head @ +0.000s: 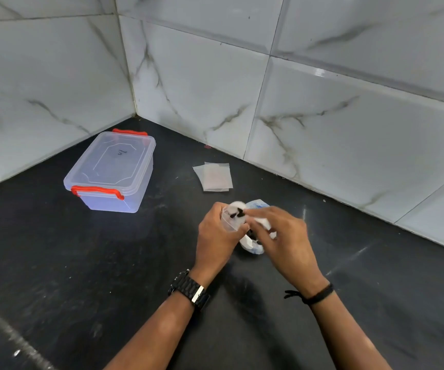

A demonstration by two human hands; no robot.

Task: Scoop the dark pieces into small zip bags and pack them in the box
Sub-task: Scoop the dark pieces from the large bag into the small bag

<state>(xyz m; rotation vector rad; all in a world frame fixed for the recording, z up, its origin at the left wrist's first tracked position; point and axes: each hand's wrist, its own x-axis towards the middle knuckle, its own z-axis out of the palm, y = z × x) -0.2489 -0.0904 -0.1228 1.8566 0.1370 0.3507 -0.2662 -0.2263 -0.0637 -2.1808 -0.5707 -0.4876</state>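
On counter, mid-fill | my left hand [216,233] grips small zip bag [231,219], dark pieces [238,214] entering | right hand [282,233] pinches white scoop [262,222] | clip-lid box [111,170] closed, unpacked | spare bags [213,177] wait.

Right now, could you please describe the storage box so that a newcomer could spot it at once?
Find the corner where the marble-tiled walls meet the black counter. The box sits there: clear plastic, lid shut, the only thing with red latches.
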